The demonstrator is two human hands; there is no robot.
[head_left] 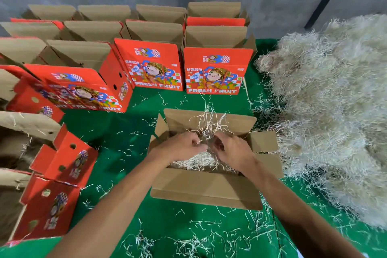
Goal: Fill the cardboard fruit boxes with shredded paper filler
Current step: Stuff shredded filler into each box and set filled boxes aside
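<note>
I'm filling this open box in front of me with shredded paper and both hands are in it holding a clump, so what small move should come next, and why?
Probably let go and spread the clump flat. Both the left hand and right hand grip it above the open box, strands stick up past the rim, and the filler below looks thin.

Both hands (206, 148) gripping shredded paper (209, 124) above open box (206, 192)

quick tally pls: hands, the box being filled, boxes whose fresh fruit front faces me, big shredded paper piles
hands: 2, left hand and right hand
box being filled: 1
fresh fruit fronts: 3
shredded paper pile: 1
total: 7
</note>
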